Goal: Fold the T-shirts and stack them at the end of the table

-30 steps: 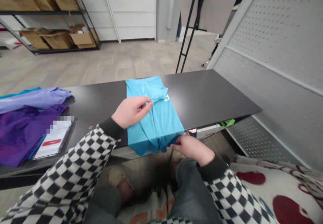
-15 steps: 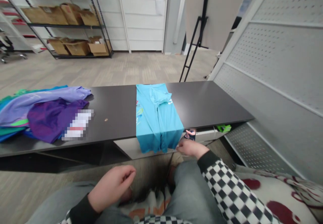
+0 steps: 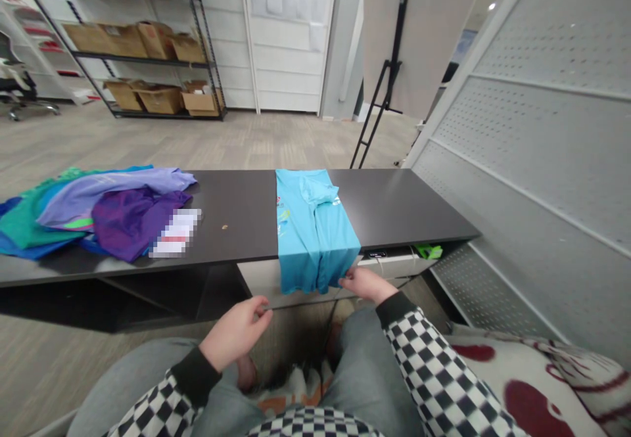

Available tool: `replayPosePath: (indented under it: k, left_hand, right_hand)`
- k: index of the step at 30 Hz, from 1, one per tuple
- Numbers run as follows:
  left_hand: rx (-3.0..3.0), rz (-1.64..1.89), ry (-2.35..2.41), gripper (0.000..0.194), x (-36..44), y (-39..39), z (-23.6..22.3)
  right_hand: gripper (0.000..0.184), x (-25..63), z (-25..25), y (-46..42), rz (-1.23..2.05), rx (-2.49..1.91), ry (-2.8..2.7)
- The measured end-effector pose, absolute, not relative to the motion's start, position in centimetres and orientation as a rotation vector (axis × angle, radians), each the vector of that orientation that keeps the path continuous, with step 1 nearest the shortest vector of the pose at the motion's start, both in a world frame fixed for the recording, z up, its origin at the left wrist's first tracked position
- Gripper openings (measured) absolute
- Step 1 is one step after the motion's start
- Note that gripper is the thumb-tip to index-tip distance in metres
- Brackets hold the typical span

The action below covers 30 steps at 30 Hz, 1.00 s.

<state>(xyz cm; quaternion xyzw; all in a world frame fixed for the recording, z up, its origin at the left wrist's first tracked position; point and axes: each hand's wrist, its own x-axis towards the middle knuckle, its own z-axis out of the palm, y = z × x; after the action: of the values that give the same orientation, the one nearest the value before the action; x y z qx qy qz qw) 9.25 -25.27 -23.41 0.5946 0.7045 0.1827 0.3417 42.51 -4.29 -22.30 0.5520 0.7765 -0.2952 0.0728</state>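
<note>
Shirt: folded, blue, on dark table, 12 o'clock from me.
R hand: 1 o'clock, fingers together at hem.
L hand: 11 o'clock, fingers pinching thin dark strip.

Turquoise shirt, black-and-white checkered sleeve

Left hand raised and curled, right hand extended forward, checkered sleeves on both forearms

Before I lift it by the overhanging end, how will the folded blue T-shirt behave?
The folded blue T-shirt looks floppy: its end droops over the edge of the dark table. It seems thin and light, so it may unfold if lifted by one end, and could slide.
</note>
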Motion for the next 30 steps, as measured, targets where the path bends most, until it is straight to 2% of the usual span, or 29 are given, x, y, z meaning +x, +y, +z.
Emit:
replayPosePath:
  k: [3,5,8,12,16,19,22,24,27,30]
  left_hand:
    - [1.389,0.749,1.898,0.067,9.6,-22.8,-26.0]
    - [1.256,0.89,1.879,0.074,10.4,-21.1,-27.8]
    - [1.081,1.019,1.797,0.065,12.2,-18.9,-29.8]
    - [1.144,1.15,1.699,0.049,14.3,-17.8,-31.6]
    - [1.097,1.183,1.634,0.057,15.4,-17.6,-32.9]
    - [1.026,1.17,1.564,0.062,15.6,-17.6,-33.7]
    - [1.028,1.183,1.485,0.066,15.5,-17.7,-34.1]
    - [0.995,1.18,1.433,0.074,15.4,-17.9,-34.3]
    - [0.967,1.118,1.381,0.08,15.1,-18.7,-34.4]
    - [0.988,1.024,1.421,0.06,15.1,-19.9,-34.0]
  right_hand:
    - [0.034,41.8,-22.1,-4.3,-0.976,1.731,2.348]
    - [0.037,42.1,-22.2,-3.9,-0.918,1.825,2.326]
    - [0.04,43.3,-22.5,-3.3,-0.897,1.962,2.309]
    - [0.03,43.9,-23.2,-3.4,-1.125,1.961,2.348]
    - [0.02,43.0,-25.2,-4.4,-1.395,2.099,2.434]
    - [0.032,41.9,-27.1,-5.6,-1.661,2.237,2.347]
    - [0.049,41.2,-28.4,-6.5,-1.977,2.182,2.259]
    - [0.052,41.0,-28.7,-6.8,-1.98,2.082,2.272]
    - [0.043,41.1,-28.6,-7.1,-1.84,1.975,2.292]
    - [0.031,41.1,-28.4,-8.1,-1.692,1.942,2.329]
